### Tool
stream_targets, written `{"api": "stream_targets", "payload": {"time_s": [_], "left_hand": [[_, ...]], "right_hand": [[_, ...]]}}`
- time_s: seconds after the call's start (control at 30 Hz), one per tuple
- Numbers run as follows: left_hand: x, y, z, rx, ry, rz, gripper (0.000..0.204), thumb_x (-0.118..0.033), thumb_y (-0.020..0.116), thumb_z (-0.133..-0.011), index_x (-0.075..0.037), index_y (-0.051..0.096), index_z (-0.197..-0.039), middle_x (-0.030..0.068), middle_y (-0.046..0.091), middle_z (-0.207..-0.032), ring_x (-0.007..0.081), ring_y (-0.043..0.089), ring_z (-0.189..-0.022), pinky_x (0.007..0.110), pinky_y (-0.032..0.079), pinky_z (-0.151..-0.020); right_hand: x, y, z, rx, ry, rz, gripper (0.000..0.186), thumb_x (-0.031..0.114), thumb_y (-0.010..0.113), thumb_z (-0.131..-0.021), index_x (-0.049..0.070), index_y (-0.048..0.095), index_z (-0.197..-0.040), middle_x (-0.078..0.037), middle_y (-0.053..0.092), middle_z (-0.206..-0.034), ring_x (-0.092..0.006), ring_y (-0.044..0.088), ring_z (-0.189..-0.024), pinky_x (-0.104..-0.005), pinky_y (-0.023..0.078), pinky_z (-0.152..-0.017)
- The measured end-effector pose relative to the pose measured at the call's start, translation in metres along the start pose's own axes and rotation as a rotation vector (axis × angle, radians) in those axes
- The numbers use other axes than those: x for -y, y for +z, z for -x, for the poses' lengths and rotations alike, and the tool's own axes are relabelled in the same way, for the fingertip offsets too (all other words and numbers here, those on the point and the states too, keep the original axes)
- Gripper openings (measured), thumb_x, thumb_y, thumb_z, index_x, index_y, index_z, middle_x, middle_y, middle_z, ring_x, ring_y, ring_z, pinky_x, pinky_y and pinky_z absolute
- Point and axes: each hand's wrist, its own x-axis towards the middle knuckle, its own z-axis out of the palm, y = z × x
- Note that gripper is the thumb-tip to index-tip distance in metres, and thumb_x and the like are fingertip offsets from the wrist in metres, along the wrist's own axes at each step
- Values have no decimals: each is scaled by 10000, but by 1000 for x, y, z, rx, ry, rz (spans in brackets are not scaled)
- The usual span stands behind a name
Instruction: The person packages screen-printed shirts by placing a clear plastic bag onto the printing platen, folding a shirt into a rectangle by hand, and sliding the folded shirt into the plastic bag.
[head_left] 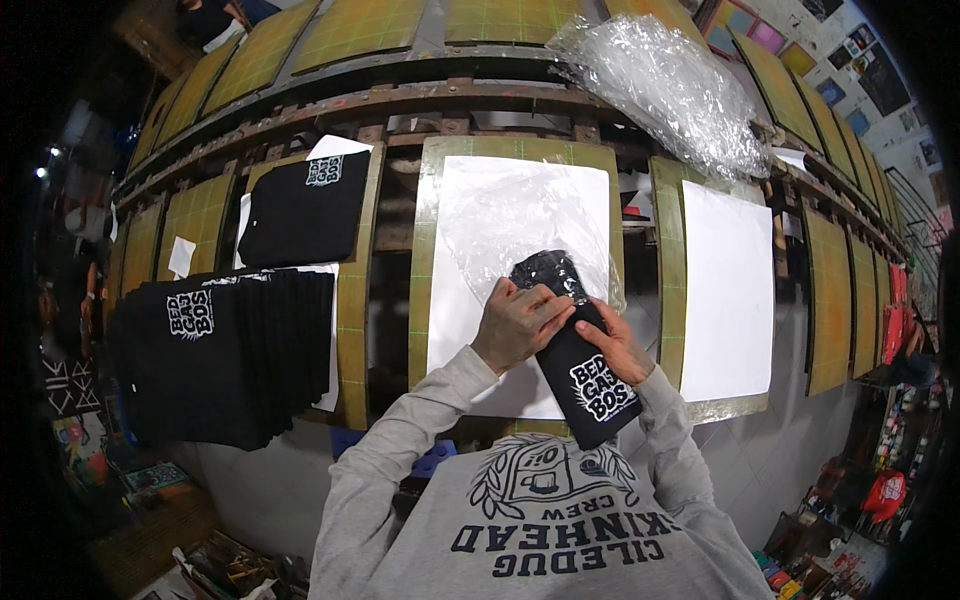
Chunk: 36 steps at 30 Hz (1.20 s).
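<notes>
Over the middle board (421, 300), near its lower edge, a slim folded black garment (566, 352) with a white print is held at a slant between two bare hands, its upper end leaning left and its printed end toward the person's grey sweatshirt (560, 500). Shiny clear film shows over that upper end, where a clear plastic bag (490, 235) spreads loosely across a white sheet (450, 350) on the board. The left hand (520, 322) is nearly closed, its fingers bent and their tips drawn together at the film over the garment; whether they pinch film alone or cloth too, I cannot tell. The right hand (618, 345) is closed about the garment's right side, thumb lying across the black cloth and the other fingers stretched along the edge. On the left, a thick stack of black garments (225, 370) with the same kind of print sits partly over the left board (352, 330), and a separate black garment (300, 225) lies just beyond it. Another white sheet (730, 300) covers much of the right board (670, 290). Past the boards, near the upper right, rests a crumpled heap of clear plastic (670, 90).
</notes>
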Motion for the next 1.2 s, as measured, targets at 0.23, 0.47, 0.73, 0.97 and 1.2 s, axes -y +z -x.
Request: {"api": "stream_targets", "payload": {"time_s": [0.23,0.47,0.73,0.97,1.2], "left_hand": [[-20,7,-9,-24,40,5,194,-259,793,-889,-237,736,-1074,-61,602,-858,174,508,-647,347,377,-695],[-21,9,15,-44,-39,-8,274,-337,794,-894,-221,748,-1138,-46,637,-992,161,624,-905,347,414,-794],[-40,8,62,-398,-844,368,810,-460,653,-988,-47,289,-1582,239,272,-1622,366,411,-1424,489,355,-1135],[-21,37,76,-467,-1347,1265,756,-500,538,-1061,-98,250,-1633,77,411,-1548,215,500,-1294,352,420,-1068],[-10,25,75,-497,-1331,1339,587,-512,463,-1093,-37,512,-1434,71,574,-1351,183,533,-1274,345,384,-1142]], "right_hand": [[-8,10,-37,46,-231,621,634,212,568,-1030,49,324,-1591,-231,634,-1353,-337,626,-1250,-391,509,-1025],[-11,44,-59,-240,-593,861,603,169,529,-1027,54,336,-1587,-213,643,-1293,-353,650,-1172,-427,538,-958],[-10,25,-68,-336,-241,1169,612,169,570,-1006,39,371,-1571,-242,563,-1390,-393,585,-1241,-490,481,-1024],[1,15,-63,-15,-333,585,634,140,693,-981,57,437,-1555,-211,538,-1502,-324,508,-1408,-418,390,-1183],[10,41,-57,-53,-236,383,502,197,657,-1016,70,515,-1481,-204,634,-1231,-345,653,-1040,-444,520,-897]]}}
